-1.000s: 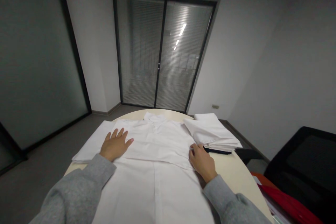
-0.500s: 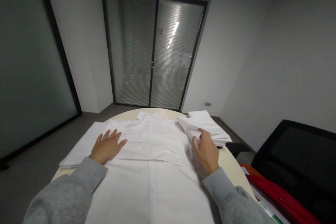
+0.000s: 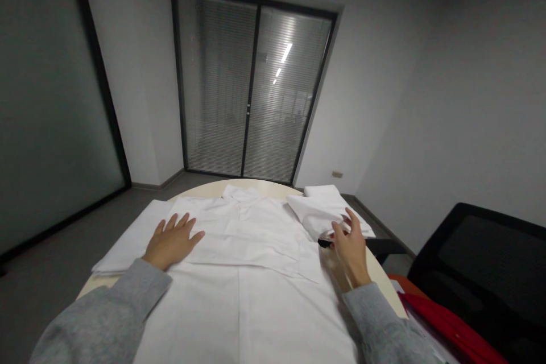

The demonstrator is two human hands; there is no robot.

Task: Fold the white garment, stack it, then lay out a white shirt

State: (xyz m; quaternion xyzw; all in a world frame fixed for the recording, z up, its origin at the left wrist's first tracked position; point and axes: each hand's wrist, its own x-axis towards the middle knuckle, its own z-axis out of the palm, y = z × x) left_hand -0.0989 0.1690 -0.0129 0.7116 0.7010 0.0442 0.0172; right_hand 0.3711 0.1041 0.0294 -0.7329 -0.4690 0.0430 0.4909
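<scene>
The shirt (image 3: 245,278) lay on the table (image 3: 273,186), left hand (image 3: 173,242) splayed flat upon it, gripping nothing; the half-open right hand (image 3: 352,244) perhaps pinched folded cloth (image 3: 315,210) at the table's right, where tugging risked unstacking it.

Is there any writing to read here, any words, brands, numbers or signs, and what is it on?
None can be read.
White shirt, table, chair, glass door: no writing visible.
Small wall plate: too small to tell.
Red thing: too blurred to tell.
</scene>
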